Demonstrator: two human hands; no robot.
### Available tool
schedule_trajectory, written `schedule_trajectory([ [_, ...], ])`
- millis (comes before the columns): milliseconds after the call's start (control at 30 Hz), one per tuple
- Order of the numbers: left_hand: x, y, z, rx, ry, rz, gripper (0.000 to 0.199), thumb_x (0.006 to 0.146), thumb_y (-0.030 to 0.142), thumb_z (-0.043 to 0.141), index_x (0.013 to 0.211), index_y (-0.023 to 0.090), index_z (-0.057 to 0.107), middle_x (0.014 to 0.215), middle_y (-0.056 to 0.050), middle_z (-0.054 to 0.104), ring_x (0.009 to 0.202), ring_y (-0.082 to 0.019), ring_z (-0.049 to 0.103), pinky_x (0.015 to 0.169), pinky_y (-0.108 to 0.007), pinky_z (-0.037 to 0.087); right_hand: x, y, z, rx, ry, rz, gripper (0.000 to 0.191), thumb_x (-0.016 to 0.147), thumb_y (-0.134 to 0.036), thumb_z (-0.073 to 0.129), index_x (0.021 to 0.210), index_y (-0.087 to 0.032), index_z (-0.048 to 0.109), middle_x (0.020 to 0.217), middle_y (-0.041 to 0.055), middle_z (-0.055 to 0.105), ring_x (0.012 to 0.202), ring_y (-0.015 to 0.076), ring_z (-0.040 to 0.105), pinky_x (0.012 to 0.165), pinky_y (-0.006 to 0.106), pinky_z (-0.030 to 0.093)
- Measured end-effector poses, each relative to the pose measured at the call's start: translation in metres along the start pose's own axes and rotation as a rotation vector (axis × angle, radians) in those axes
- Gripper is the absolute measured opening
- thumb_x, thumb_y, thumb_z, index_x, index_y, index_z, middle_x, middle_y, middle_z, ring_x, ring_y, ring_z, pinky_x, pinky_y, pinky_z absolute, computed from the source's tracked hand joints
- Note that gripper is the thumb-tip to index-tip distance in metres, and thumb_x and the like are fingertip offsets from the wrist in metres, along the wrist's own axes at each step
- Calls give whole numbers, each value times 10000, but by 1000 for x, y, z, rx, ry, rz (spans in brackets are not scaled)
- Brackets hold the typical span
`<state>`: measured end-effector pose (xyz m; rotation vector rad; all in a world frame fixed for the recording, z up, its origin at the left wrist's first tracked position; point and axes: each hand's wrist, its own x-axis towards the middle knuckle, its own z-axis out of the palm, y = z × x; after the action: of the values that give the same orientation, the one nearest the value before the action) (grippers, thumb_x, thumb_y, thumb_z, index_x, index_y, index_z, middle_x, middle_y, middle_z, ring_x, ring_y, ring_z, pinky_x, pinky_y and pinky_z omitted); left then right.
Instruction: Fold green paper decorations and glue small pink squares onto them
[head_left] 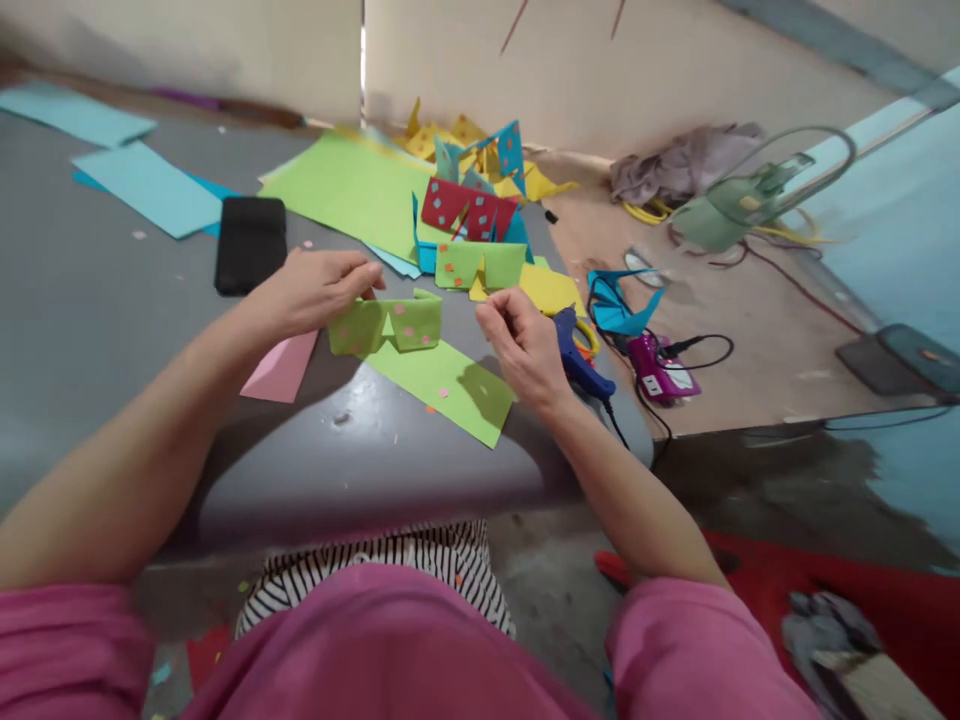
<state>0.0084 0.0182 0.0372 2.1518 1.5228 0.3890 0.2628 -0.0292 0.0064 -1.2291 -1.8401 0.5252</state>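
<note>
Green paper glasses (416,325) with small pink paper squares stand upright at the left end of a green paper sheet (472,395). My left hand (322,285) is bent over their top left side, fingers together and curled down at that edge; its thumb is hidden. To the right, above the green sheet, my right hand (521,345) is closed, with thumb and forefinger together; whatever is between them is too small to make out. Just past it lies a blue glue gun (581,360). Another pair of green paper glasses (457,265), with orange squares, stands behind.
Red paper glasses (442,205) and several blue and yellow ones are grouped at the back. A black phone (251,245), pink paper (281,365) and light blue sheets (161,190) lie leftward. Cables run to a purple power strip (664,370) beyond the grey table's (300,480) right edge.
</note>
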Motion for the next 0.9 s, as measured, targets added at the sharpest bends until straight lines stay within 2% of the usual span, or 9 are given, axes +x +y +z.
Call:
schedule_trajectory([
  [100,-1,-10,-10,-70,39,-6,480,911,495,343,970,215,728,1057,-47,757,968,-227,657,871,-333,463,5,5,0,28,133,8,515,960,-653,442,671,-234,364,600,-63,349,552,99,344,582,264,329],
  [200,-1,-19,-18,-164,47,-19,468,878,526,420,962,199,744,1056,-68,760,926,-213,654,780,-298,468,9,11,-1,49,190,-1,521,942,-699,428,712,-232,427,625,-47,457,579,106,421,604,260,365],
  [300,1,-19,-25,-171,-54,-57,464,850,543,464,978,204,753,1070,-69,757,895,-204,648,729,-282,461,12,17,-5,84,157,-6,436,940,-646,498,848,-222,544,753,-5,620,650,125,532,648,267,423],
  [433,7,-11,-26,-89,-201,-86,427,794,556,552,957,220,759,985,-43,760,849,-201,635,708,-276,450,12,19,-9,113,151,1,312,950,-518,549,928,-215,619,838,20,700,719,147,603,706,283,472],
  [600,18,-4,-26,-24,-231,-79,344,738,500,604,876,225,757,850,-31,735,810,-201,619,691,-276,439,7,15,-12,41,167,-62,206,952,-385,565,928,-210,670,833,22,710,696,145,616,684,270,483],
  [767,24,-1,-25,35,-280,-52,385,752,543,569,871,221,744,852,-38,726,784,-199,616,683,-277,438,2,11,-16,-18,200,-160,192,972,-352,562,951,-212,692,889,42,738,751,158,655,720,273,503],
  [900,27,-1,-22,78,-351,0,335,738,524,583,806,239,746,786,-20,710,740,-191,598,667,-271,425,-2,9,-19,-47,236,-203,181,989,-329,548,983,-216,690,903,41,744,762,158,667,726,277,513],
])
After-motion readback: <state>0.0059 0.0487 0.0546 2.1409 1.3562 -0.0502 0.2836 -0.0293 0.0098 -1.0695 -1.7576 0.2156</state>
